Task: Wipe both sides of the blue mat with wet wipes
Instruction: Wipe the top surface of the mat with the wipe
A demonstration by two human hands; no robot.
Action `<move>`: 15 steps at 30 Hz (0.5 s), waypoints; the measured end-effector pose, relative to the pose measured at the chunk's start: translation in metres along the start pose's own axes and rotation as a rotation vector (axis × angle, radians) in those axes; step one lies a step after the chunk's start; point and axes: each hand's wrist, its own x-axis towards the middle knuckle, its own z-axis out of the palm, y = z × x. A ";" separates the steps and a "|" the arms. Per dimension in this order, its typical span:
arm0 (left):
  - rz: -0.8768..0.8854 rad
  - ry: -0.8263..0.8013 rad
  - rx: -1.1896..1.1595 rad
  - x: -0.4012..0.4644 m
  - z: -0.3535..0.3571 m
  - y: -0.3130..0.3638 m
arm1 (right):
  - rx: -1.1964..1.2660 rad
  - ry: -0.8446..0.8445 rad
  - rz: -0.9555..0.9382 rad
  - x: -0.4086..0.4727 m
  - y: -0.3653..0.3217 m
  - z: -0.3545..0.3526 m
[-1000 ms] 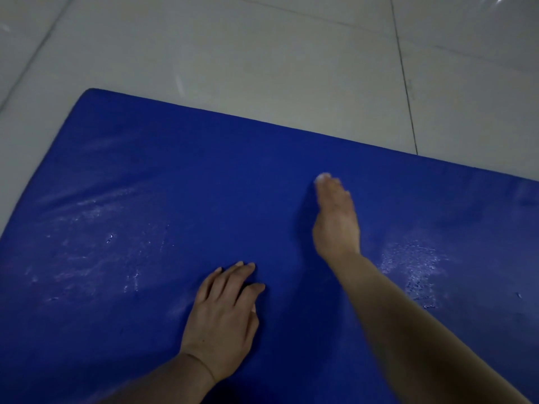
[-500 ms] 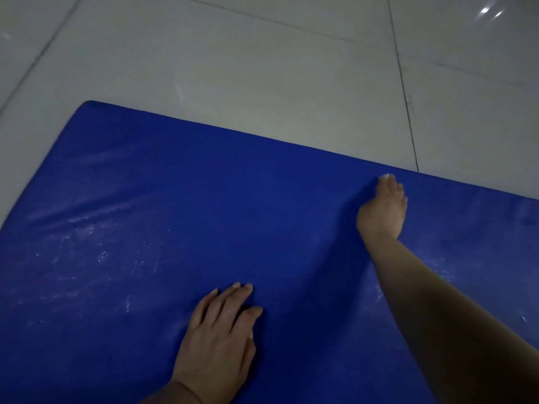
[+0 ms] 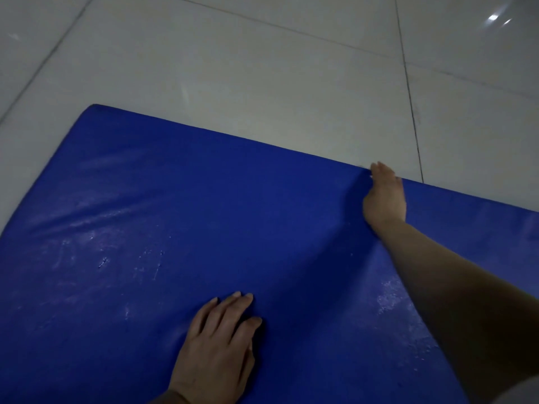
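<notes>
Blue mat (image 3: pixel 204 228) lies flat on the tiled floor (image 3: pixel 262 68), smeary wet streaks toward its left side. Left hand (image 3: pixel 215 354) presses flat near the near edge, fingers straight and together. Right hand (image 3: pixel 385 199) is at the far edge; can't tell what its fingers hold.

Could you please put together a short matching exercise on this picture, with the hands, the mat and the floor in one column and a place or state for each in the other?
Things:
1. left hand
2. right hand
3. blue mat
4. tiled floor

Places or states:
A. pale and glossy, with dark joint lines and a light reflection
B. flat, palm down, on the near part of the mat
C. stretched out to the mat's far edge
D. lying on the floor, with whitish wet-looking streaks on its surface

Pairs: 1-B, 2-C, 3-D, 4-A
</notes>
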 end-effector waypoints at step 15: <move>-0.012 -0.025 0.020 0.001 -0.001 0.001 | -0.044 -0.004 -0.030 -0.015 -0.013 0.012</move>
